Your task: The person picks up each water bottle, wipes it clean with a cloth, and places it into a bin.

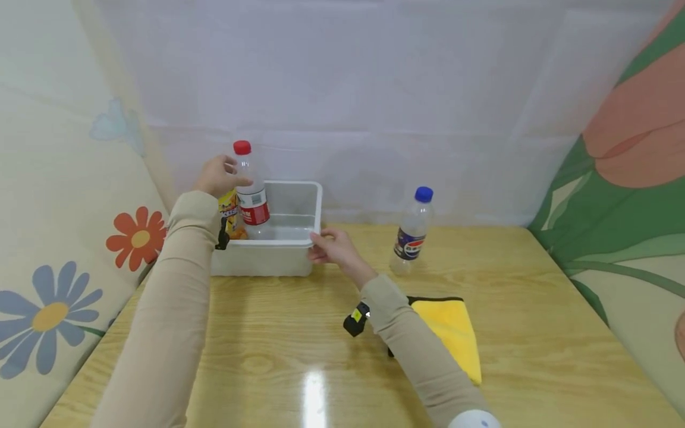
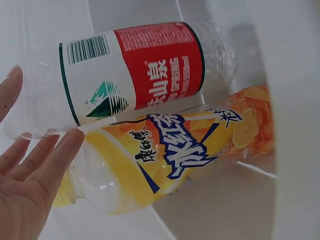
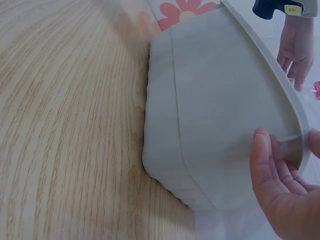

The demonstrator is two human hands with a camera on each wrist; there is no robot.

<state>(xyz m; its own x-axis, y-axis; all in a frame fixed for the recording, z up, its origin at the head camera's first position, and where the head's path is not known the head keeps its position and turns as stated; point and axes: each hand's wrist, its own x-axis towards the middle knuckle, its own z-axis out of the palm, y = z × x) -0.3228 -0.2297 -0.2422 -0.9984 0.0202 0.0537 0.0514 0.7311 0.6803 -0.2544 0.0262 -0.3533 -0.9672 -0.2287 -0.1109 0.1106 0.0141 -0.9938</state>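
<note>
A clear bottle with a red cap and red label (image 1: 251, 196) (image 2: 135, 75) stands upright in the left end of a white plastic bin (image 1: 291, 257) (image 3: 220, 115). A bottle with an orange and yellow label (image 1: 230, 217) (image 2: 165, 160) is beside it in the bin. My left hand (image 1: 220, 176) (image 2: 35, 175) is at the red-capped bottle's shoulder, its fingers nearly straight and their tips touching the plastic. My right hand (image 1: 333, 246) (image 3: 285, 190) pinches the bin's near right corner, with fingers on the outer wall and thumb over the rim.
On the wooden table (image 1: 267, 356), a blue-capped bottle (image 1: 413, 232) stands to the right of the bin. A folded yellow cloth (image 1: 452, 333) lies under my right forearm. Flower-patterned walls close in on the left and right, and a white sheet hangs behind.
</note>
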